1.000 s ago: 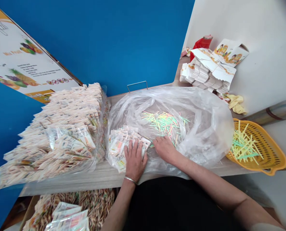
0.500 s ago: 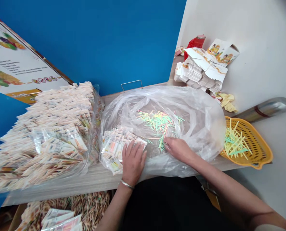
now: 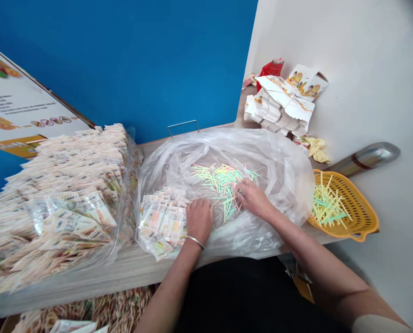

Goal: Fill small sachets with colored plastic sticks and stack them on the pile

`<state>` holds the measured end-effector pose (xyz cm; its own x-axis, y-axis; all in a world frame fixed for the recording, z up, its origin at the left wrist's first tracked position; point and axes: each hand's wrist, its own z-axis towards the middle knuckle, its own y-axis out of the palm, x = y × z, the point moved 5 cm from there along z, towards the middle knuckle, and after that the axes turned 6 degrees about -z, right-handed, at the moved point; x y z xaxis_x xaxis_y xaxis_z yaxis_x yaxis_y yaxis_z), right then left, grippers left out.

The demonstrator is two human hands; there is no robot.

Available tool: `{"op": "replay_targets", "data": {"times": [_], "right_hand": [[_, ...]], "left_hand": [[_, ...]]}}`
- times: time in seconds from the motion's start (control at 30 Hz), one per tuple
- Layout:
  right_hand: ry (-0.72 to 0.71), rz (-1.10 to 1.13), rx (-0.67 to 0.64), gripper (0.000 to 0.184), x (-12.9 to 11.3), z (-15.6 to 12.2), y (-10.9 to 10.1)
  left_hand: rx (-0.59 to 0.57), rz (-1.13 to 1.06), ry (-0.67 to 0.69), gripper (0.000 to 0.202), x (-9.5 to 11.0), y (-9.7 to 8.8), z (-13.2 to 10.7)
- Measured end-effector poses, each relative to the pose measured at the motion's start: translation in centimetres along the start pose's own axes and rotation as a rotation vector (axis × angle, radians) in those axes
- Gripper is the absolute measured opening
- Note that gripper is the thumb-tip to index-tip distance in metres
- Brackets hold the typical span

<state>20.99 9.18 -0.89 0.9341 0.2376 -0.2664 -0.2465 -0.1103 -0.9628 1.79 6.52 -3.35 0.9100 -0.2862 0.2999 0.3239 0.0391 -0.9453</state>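
My left hand [image 3: 199, 219], with a metal bangle at the wrist, is curled at the right edge of a pile of printed paper packets [image 3: 163, 222]. My right hand [image 3: 254, 199] lies farther in, its fingertips gathered among thin green, yellow and pink sticks [image 3: 222, 182]. Both the packets and the sticks lie inside a large clear plastic bag [image 3: 283, 157]. The fingertips of both hands are hidden from view.
A big bagged heap of packets [image 3: 60, 199] fills the left of the laminate table [image 3: 123, 273]. An orange basket [image 3: 357, 217] holds more sticks on the right. Printed cardboard cartons [image 3: 276, 106], a red bag [image 3: 271, 69] and a yellow cloth [image 3: 317, 149] lie behind.
My left hand has slid off the packets to their right edge and curled. My right hand has moved farther into the sticks. The view has shifted slightly left.
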Motion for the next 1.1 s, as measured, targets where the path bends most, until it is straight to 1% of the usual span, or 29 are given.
{"op": "replay_targets", "data": {"times": [0.03,0.1,0.17,0.23,0.3,0.37,0.5,0.57,0.63,0.7,0.8,0.87,0.93,1.03,1.1], "right_hand": [[-0.032,0.008,0.015,0.018,-0.1,-0.2,-0.2],[-0.118,-0.025,-0.008,0.018,-0.9,-0.7,0.2],[-0.180,-0.097,-0.065,0.024,-2.0,-1.0,1.4],[-0.185,-0.167,-0.078,0.028,-2.5,-0.7,2.5],[-0.138,-0.171,-0.039,0.029,-2.3,-0.1,2.9],[-0.053,-0.082,-0.004,0.025,-1.2,0.8,2.6],[0.183,0.169,0.051,0.023,1.8,1.4,0.6],[0.236,0.206,0.066,0.023,2.3,0.9,-0.2],[0.222,0.178,-0.001,0.022,1.7,0.2,-0.1],[0.194,0.107,-0.113,0.023,0.4,-0.6,0.9],[0.204,-0.022,-0.236,0.021,-1.1,-1.5,2.7],[0.229,-0.042,-0.270,0.021,-1.1,-1.8,3.5],[0.241,0.030,-0.263,0.024,-0.1,-1.8,3.6],[0.226,0.203,-0.178,0.027,1.8,-1.2,2.6],[0.210,0.269,-0.118,0.029,2.4,-0.4,1.8]], "left_hand": [[0.010,-0.007,0.004,0.013,0.4,-0.2,-0.2],[0.017,-0.023,0.033,0.015,1.4,-0.5,-0.4],[-0.017,-0.031,0.079,0.020,2.7,-0.3,-0.7],[-0.072,-0.025,0.104,0.019,3.5,0.3,-0.9],[-0.113,-0.004,0.094,0.012,3.6,0.8,-1.0],[-0.139,0.009,0.082,0.008,3.3,1.0,-1.1],[-0.163,0.003,0.077,0.014,2.6,0.9,-1.4],[-0.163,0.008,0.068,0.013,2.4,0.8,-1.4],[-0.168,0.008,0.053,0.012,2.4,0.8,-1.4],[-0.186,-0.010,0.050,0.016,2.5,0.9,-1.3],[-0.228,-0.048,0.058,0.034,2.6,0.8,-1.4],[-0.251,-0.094,0.025,0.047,2.2,0.4,-1.6],[-0.227,-0.191,-0.066,0.051,1.4,-0.6,-1.8],[-0.069,-0.378,-0.207,0.045,0.0,-2.9,-1.6],[0.017,-0.451,-0.237,0.039,-0.3,-4.1,-0.6]]}}
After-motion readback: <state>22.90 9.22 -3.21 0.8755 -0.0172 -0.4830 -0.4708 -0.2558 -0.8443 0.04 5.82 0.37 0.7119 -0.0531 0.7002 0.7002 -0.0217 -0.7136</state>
